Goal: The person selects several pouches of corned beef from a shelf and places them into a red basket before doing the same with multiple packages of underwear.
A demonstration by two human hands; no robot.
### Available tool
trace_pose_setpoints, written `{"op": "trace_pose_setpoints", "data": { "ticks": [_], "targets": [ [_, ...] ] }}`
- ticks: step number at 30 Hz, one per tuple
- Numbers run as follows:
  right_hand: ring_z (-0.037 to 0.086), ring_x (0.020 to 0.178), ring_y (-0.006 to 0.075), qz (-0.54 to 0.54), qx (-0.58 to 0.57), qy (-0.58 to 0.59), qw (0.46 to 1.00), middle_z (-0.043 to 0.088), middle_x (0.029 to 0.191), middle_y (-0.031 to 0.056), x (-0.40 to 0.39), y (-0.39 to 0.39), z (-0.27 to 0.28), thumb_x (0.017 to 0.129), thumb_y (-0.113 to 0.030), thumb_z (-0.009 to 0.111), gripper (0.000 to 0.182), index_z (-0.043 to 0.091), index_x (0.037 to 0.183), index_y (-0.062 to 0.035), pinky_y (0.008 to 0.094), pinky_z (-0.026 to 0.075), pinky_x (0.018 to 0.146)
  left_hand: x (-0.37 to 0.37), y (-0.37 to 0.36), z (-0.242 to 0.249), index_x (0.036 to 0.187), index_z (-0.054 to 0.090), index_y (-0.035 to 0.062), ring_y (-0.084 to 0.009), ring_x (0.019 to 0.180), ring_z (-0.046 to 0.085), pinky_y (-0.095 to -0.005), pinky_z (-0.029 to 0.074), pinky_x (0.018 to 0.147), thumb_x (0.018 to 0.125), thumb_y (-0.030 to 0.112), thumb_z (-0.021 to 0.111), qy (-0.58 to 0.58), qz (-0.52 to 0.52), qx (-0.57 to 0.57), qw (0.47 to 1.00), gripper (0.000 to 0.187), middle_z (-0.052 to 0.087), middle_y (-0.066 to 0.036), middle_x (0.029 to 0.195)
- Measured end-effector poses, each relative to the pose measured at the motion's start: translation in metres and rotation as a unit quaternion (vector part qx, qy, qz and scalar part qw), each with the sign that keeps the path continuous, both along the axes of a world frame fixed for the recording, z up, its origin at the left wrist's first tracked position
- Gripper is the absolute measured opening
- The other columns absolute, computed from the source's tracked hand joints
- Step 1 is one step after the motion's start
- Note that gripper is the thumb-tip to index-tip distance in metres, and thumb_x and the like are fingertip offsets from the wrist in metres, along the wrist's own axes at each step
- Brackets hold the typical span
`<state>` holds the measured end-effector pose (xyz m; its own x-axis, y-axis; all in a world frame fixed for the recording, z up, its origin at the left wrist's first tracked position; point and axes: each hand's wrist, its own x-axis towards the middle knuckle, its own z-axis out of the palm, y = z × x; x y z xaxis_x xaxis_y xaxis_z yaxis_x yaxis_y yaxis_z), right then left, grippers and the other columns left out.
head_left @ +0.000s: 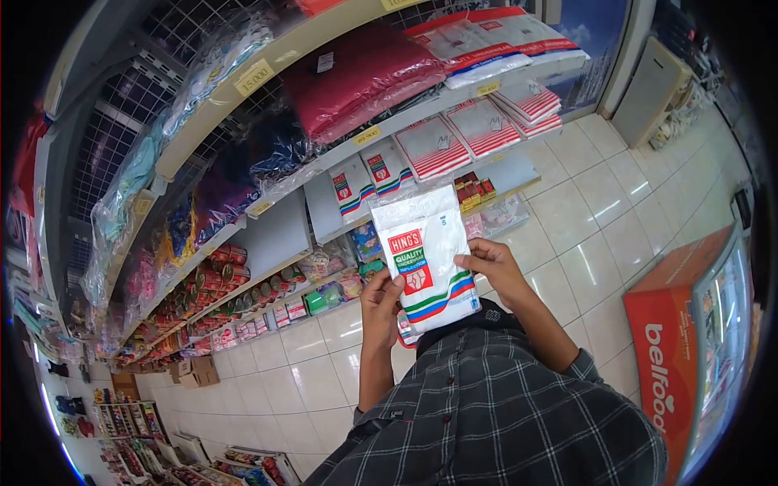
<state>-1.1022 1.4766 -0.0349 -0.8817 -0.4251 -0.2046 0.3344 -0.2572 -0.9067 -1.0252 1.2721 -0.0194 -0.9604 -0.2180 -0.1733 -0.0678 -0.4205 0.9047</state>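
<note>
Between my two hands is a clear plastic pack of white underwear (442, 251), with a HING'S label and green, red and blue stripes. My left hand (381, 298) pinches its left edge, thumb on the front. On the opposite edge, my right hand (493, 266) grips it with the thumb over the front; the other fingers are partly hidden behind. Below its lower left corner, a bit of another printed item shows, mostly covered. Similar HING'S packs (351, 188) lie on the shelf just beyond, beside red-striped white packs (429, 146).
Shelving (320, 162) curves from upper right to lower left, stocked with a maroon bagged garment (361, 77), cans (219, 275) and other packs. An orange belfoods freezer (660, 340) stands at right. A cardboard box (198, 371) sits on the tiled floor (567, 211).
</note>
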Motion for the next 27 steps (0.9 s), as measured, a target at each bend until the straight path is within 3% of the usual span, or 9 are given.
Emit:
{"op": "trace_pose_setpoints", "data": {
  "ticks": [5, 11, 14, 16, 18, 20, 22, 24, 27],
  "targets": [
    [0.059, 0.08, 0.0089, 0.012, -0.026, -0.039, 0.999, 0.066, 0.087, 0.0046, 0.008, -0.014, -0.003, 0.083, -0.011, 0.067, 0.018, 0.065, 0.098, -0.0009, 0.0239, 0.045, 0.076, -0.002, -0.013, -0.016, 0.11, 0.058, 0.0008, -0.0118, 0.083, 0.064, -0.0256, 0.052, 0.071, 0.089, 0.012, 0.06, -0.027, 0.046, 0.085, 0.995, 0.023, 0.067, -0.007, 0.096],
    [0.057, 0.075, 0.0078, -0.02, 0.131, -0.02, 0.991, 0.065, 0.083, 0.0024, 0.009, -0.032, -0.023, 0.083, -0.012, 0.067, 0.019, 0.064, 0.098, -0.0007, 0.0227, 0.044, 0.07, 0.011, -0.05, -0.1, 0.116, 0.058, 0.0064, -0.0109, 0.076, 0.064, -0.0251, 0.052, 0.066, 0.094, 0.029, 0.053, -0.112, -0.003, 0.038, 0.993, 0.032, 0.066, -0.005, 0.09],
    [0.056, 0.071, 0.0075, -0.03, 0.242, -0.017, 0.97, 0.064, 0.081, 0.0021, 0.003, -0.033, -0.054, 0.083, -0.014, 0.068, 0.021, 0.063, 0.099, -0.0005, 0.0226, 0.043, 0.064, 0.044, -0.073, -0.222, 0.117, 0.057, 0.0055, -0.0147, 0.078, 0.065, -0.0266, 0.052, 0.069, 0.095, 0.027, 0.052, -0.17, 0.027, 0.021, 0.985, 0.032, 0.066, -0.006, 0.094],
    [0.054, 0.064, 0.007, -0.029, 0.307, -0.013, 0.951, 0.062, 0.075, 0.0012, -0.001, -0.03, -0.088, 0.083, -0.016, 0.068, 0.018, 0.062, 0.092, -0.0024, 0.022, 0.042, 0.057, 0.1, -0.086, -0.343, 0.118, 0.057, 0.0038, -0.0234, 0.086, 0.066, -0.0324, 0.054, 0.076, 0.09, 0.036, 0.056, -0.245, -0.033, -0.165, 0.955, 0.042, 0.066, -0.009, 0.101],
    [0.055, 0.062, 0.0071, -0.013, 0.37, -0.043, 0.928, 0.06, 0.073, 0.0002, -0.004, -0.019, -0.131, 0.083, -0.018, 0.068, 0.016, 0.06, 0.087, -0.0052, 0.0218, 0.043, 0.055, 0.174, -0.076, -0.472, 0.125, 0.053, 0.0046, -0.03, 0.104, 0.061, -0.0344, 0.05, 0.089, 0.078, 0.052, 0.065, -0.35, -0.186, -0.231, 0.888, 0.068, 0.062, -0.016, 0.115],
    [0.053, 0.059, 0.0081, 0.015, 0.427, -0.087, 0.9, 0.058, 0.07, -0.001, -0.006, -0.011, -0.187, 0.08, -0.022, 0.072, 0.02, 0.059, 0.086, -0.0079, 0.0231, 0.043, 0.05, 0.225, -0.038, -0.473, 0.142, 0.034, 0.0135, -0.0386, 0.124, 0.045, -0.0474, 0.041, 0.099, 0.061, 0.065, 0.071, -0.572, -0.23, -0.218, 0.757, 0.103, 0.04, -0.023, 0.138],
    [0.055, 0.062, 0.0098, 0.078, 0.447, -0.126, 0.882, 0.057, 0.074, 0.0008, -0.001, -0.013, -0.235, 0.079, -0.024, 0.071, 0.025, 0.06, 0.091, -0.0065, 0.0237, 0.044, 0.051, 0.234, -0.017, -0.41, 0.149, 0.008, 0.0233, -0.0462, 0.132, 0.027, -0.0643, 0.034, 0.097, 0.052, 0.065, 0.076, -0.666, -0.233, -0.208, 0.678, 0.126, 0.014, -0.023, 0.15],
    [0.054, 0.066, 0.0102, 0.124, 0.462, -0.167, 0.862, 0.057, 0.076, 0.0012, 0.006, -0.02, -0.294, 0.078, -0.024, 0.073, 0.032, 0.059, 0.098, -0.0037, 0.0255, 0.046, 0.054, 0.232, -0.018, -0.395, 0.148, -0.005, 0.0297, -0.0523, 0.132, 0.021, -0.0749, 0.032, 0.088, 0.048, 0.065, 0.079, -0.702, -0.228, -0.191, 0.647, 0.135, 0.0, -0.023, 0.152],
    [0.055, 0.069, 0.0112, 0.182, 0.514, -0.211, 0.811, 0.057, 0.078, 0.0021, 0.013, -0.027, -0.395, 0.079, -0.023, 0.072, 0.033, 0.059, 0.103, -0.0036, 0.0267, 0.047, 0.056, 0.234, -0.027, -0.4, 0.148, -0.004, 0.0213, -0.0498, 0.122, 0.04, -0.0669, 0.038, 0.09, 0.045, 0.061, 0.082, -0.757, -0.192, -0.145, 0.607, 0.14, 0.018, -0.026, 0.148]
  ]
}}
